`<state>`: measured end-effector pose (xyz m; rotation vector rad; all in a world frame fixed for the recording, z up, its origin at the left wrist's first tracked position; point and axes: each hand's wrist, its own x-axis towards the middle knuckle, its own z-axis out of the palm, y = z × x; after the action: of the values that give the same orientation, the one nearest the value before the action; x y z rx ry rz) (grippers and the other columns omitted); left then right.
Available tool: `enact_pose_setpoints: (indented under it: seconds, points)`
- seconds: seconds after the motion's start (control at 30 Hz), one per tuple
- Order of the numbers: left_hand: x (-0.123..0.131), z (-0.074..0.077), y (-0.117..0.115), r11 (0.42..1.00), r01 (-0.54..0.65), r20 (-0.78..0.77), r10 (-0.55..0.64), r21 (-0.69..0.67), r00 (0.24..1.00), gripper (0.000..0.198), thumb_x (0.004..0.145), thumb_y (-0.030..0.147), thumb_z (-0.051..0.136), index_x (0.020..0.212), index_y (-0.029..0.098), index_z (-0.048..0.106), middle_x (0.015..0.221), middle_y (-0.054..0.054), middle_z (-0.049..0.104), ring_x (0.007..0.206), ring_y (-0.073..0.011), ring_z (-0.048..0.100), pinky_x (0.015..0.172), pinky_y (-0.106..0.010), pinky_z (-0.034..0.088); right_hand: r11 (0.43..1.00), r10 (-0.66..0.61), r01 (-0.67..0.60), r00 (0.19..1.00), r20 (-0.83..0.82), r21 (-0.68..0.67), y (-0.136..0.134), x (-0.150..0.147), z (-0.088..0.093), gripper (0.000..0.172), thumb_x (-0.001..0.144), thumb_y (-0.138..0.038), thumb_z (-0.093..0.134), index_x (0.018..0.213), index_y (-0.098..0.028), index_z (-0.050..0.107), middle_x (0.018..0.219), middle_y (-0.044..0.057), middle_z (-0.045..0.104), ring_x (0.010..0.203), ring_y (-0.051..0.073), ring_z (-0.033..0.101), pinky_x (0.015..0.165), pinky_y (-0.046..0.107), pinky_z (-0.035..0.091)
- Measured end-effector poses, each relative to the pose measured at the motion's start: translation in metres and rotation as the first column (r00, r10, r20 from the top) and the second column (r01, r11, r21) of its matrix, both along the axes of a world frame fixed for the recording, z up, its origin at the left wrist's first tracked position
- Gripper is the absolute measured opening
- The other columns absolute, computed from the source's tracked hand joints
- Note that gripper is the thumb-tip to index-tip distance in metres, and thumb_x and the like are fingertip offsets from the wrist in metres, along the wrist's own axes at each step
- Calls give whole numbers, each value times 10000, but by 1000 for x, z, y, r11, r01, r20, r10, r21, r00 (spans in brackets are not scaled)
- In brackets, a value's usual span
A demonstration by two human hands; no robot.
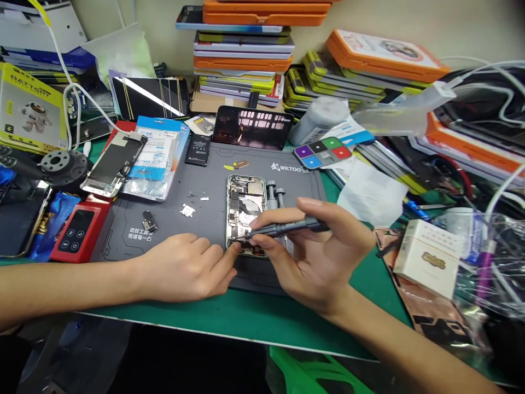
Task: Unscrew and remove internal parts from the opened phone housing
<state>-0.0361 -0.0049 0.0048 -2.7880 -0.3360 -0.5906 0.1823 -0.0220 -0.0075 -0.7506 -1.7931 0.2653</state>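
An opened phone (249, 205) lies on the grey work mat (164, 210), its inner parts facing up. My left hand (191, 265) is closed, with its index fingertip on the phone's lower left corner. Between the thumb and fingers of my right hand (324, 257) is a dark screwdriver (287, 225); its tip points left over the lower part of the phone. Fingers hide the exact spot it touches. Two grey screwdrivers (275, 192) lie just right of the phone. Small metal plates (188, 210) and a dark camera-like part (149, 221) lie to the left.
A detached screen (114, 164) and a red device (82, 230) are at left. Behind the phone lie a black battery (197, 149) and a propped phone playing video (251, 127). Stacked boxes (244, 63) line the wall. A cigarette box (427, 257) sits at right.
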Motion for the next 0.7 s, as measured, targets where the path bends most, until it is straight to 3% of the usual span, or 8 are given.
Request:
enact_pose_setpoints:
  seconds: [0.17,0.47,0.7]
  points:
    - [0,-1,0,1000,-3,12,3,-25,1000,323,1011,264,571,1167,11,698,647,8,625,512,-149,598,427,-313,438,993,27,-27,1000,-1,-118,3,-5,-2,755,899,24,635,1507,-344,377,1068,45,637,866,159,698,631,276,628]
    - [0,-1,0,1000,0,6,0,-31,1000,321,1018,268,557,1164,18,697,664,2,643,523,-143,602,424,-309,451,985,33,-34,999,-6,-167,1,-4,-5,787,902,34,632,1516,-389,381,1117,62,671,901,182,717,658,312,644]
    - [0,-1,-1,999,4,9,-3,-34,1000,326,1007,281,579,1155,15,698,654,-7,631,513,-140,596,433,-290,432,986,46,-39,998,39,-164,1,-3,-5,766,898,31,632,1523,-336,383,1211,70,682,924,161,724,673,283,649]
